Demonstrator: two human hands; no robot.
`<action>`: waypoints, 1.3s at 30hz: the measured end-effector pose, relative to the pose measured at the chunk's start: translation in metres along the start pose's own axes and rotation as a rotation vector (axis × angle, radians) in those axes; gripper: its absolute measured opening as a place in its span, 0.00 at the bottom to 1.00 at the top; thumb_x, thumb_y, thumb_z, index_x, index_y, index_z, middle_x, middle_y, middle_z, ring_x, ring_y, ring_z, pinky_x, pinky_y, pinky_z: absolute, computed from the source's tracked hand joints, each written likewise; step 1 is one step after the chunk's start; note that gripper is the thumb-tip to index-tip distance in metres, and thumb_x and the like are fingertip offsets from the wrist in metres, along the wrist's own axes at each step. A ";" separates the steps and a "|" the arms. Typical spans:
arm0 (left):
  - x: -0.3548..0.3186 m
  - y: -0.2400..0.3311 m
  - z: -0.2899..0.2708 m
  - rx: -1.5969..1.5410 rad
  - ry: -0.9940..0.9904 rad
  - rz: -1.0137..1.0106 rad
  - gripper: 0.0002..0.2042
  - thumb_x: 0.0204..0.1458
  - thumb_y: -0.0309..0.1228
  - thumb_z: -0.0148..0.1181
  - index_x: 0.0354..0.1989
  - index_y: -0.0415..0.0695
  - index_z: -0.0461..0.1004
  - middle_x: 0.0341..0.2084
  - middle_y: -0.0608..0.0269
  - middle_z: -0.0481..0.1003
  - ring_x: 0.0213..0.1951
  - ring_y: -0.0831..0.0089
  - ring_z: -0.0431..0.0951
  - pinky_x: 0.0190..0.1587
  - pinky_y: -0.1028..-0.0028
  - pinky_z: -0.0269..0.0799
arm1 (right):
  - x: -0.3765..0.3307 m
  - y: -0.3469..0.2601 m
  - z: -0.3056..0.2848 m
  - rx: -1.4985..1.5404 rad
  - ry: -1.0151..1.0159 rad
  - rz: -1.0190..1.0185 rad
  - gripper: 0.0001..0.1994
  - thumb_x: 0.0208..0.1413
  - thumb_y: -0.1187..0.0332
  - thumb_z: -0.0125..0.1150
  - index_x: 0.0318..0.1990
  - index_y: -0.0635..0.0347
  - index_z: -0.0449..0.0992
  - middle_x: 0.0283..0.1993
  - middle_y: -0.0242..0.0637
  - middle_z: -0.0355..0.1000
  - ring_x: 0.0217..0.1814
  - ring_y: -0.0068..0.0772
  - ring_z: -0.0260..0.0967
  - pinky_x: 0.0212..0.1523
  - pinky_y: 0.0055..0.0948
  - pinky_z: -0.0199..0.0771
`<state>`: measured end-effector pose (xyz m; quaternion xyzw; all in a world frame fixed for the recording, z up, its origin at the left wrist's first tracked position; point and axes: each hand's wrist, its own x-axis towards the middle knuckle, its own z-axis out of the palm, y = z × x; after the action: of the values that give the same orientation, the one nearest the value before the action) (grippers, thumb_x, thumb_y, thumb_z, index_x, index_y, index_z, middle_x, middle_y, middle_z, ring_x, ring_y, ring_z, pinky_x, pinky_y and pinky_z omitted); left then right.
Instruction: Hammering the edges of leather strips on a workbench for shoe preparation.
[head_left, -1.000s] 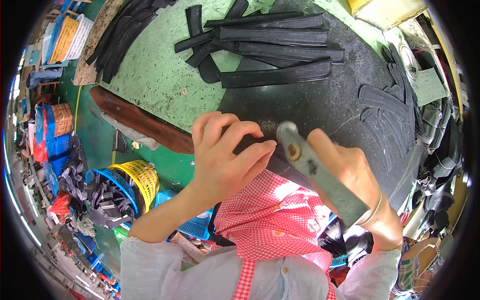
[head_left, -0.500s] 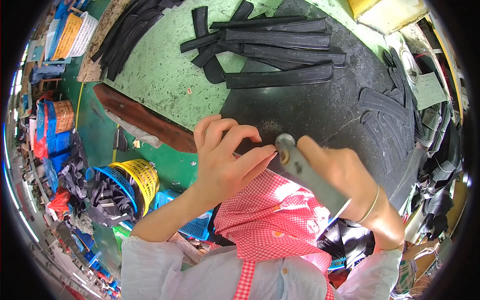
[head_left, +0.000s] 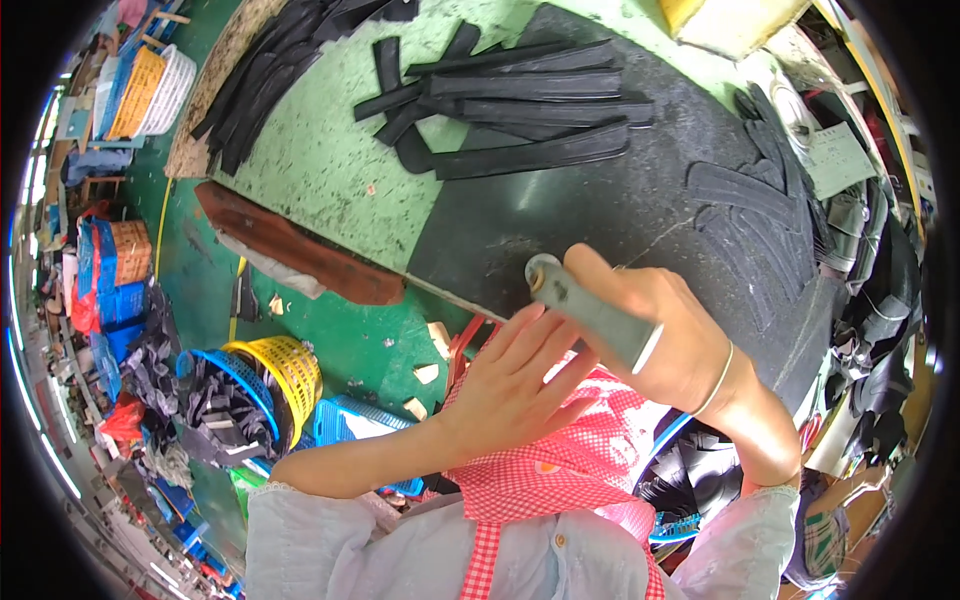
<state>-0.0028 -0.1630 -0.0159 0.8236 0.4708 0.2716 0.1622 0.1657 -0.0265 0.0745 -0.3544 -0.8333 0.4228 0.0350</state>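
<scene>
In my right hand point(head_left: 675, 325) is a hammer point(head_left: 600, 320) with a grey metal head. Its round face is close to the dark slab point(head_left: 470, 235) near the table's front edge; whether it touches cannot be made out. My left hand point(head_left: 520, 380) lies palm down just below that edge, its fingers stretched out and slightly apart beside the hammer head. Anything under those fingertips is hidden. Beyond my hands, a loose stack of long black strips point(head_left: 540, 110) rests partly on the slab. More black strips point(head_left: 745, 215) lie to the right.
The green tabletop point(head_left: 310, 150) holds further black strips point(head_left: 275, 75) at far left. A reddish-brown curved piece point(head_left: 300, 250) hangs along the table's left edge. Yellow point(head_left: 285, 365) and blue baskets point(head_left: 235, 375) with dark scraps stand on the floor. A yellow box point(head_left: 735, 25) sits at the back.
My left hand has come down and right, its bent fingers now stretched out. The hammer has shifted a little left and up with my right hand. The whole view has moved slightly.
</scene>
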 end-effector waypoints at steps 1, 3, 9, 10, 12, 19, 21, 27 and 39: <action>0.019 0.001 -0.001 -0.080 0.014 -0.032 0.26 0.54 0.42 0.69 0.58 0.39 0.77 0.57 0.44 0.71 0.66 0.46 0.69 0.71 0.45 0.66 | -0.009 0.003 -0.003 0.067 0.066 0.018 0.10 0.63 0.70 0.57 0.48 0.60 0.66 0.31 0.57 0.76 0.38 0.68 0.78 0.35 0.55 0.77; 0.050 -0.010 -0.001 -0.127 0.046 0.043 0.21 0.49 0.34 0.75 0.52 0.44 0.81 0.52 0.53 0.73 0.56 0.46 0.75 0.61 0.51 0.76 | -0.026 0.016 -0.004 0.206 0.270 0.049 0.05 0.65 0.77 0.62 0.45 0.68 0.75 0.30 0.48 0.71 0.30 0.54 0.75 0.32 0.38 0.72; 0.079 -0.034 -0.014 -0.195 0.030 0.131 0.17 0.52 0.28 0.71 0.51 0.48 0.84 0.42 0.63 0.74 0.51 0.57 0.76 0.57 0.54 0.69 | -0.115 0.029 -0.019 0.166 0.356 0.283 0.07 0.64 0.77 0.65 0.47 0.68 0.77 0.36 0.45 0.67 0.28 0.48 0.74 0.30 0.34 0.70; 0.083 -0.024 -0.018 -0.023 0.029 -0.030 0.22 0.52 0.33 0.71 0.57 0.51 0.82 0.46 0.62 0.72 0.51 0.58 0.72 0.56 0.56 0.64 | -0.126 0.031 -0.016 0.134 0.326 0.217 0.08 0.63 0.76 0.67 0.47 0.66 0.76 0.34 0.45 0.69 0.27 0.50 0.76 0.29 0.37 0.72; 0.095 -0.025 -0.013 0.009 -0.014 -0.015 0.22 0.51 0.36 0.73 0.57 0.54 0.83 0.47 0.62 0.72 0.52 0.58 0.71 0.57 0.56 0.65 | -0.140 0.024 -0.009 0.148 0.309 0.288 0.05 0.63 0.76 0.67 0.42 0.68 0.78 0.30 0.45 0.71 0.24 0.43 0.72 0.26 0.35 0.65; 0.115 -0.021 -0.002 -0.202 -0.228 0.232 0.21 0.42 0.32 0.77 0.49 0.55 0.86 0.39 0.72 0.73 0.44 0.66 0.73 0.52 0.60 0.66 | -0.144 0.025 0.015 0.021 0.181 0.221 0.12 0.63 0.67 0.62 0.47 0.62 0.69 0.27 0.45 0.74 0.29 0.50 0.81 0.28 0.47 0.78; 0.118 -0.023 0.004 -0.206 -0.231 0.253 0.20 0.41 0.33 0.77 0.47 0.56 0.87 0.37 0.73 0.72 0.43 0.66 0.73 0.52 0.60 0.66 | -0.140 0.026 0.018 0.048 0.201 0.234 0.11 0.63 0.67 0.62 0.47 0.62 0.69 0.27 0.45 0.74 0.30 0.49 0.80 0.28 0.47 0.78; 0.130 -0.029 0.007 -0.256 -0.188 0.384 0.15 0.35 0.31 0.78 0.36 0.59 0.88 0.36 0.77 0.75 0.43 0.68 0.73 0.51 0.60 0.66 | -0.153 0.034 0.011 0.065 0.166 0.217 0.12 0.62 0.66 0.63 0.46 0.61 0.69 0.25 0.45 0.73 0.29 0.49 0.80 0.28 0.47 0.77; 0.131 -0.031 0.010 -0.267 -0.194 0.364 0.16 0.36 0.32 0.78 0.38 0.58 0.89 0.40 0.74 0.76 0.47 0.64 0.73 0.54 0.58 0.67 | -0.158 0.029 0.002 0.097 0.493 0.355 0.11 0.60 0.69 0.73 0.38 0.64 0.75 0.24 0.39 0.73 0.21 0.33 0.74 0.24 0.31 0.68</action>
<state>0.0355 -0.0338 -0.0016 0.8883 0.2571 0.2757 0.2623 0.2992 -0.1149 0.0904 -0.5842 -0.7036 0.3630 0.1787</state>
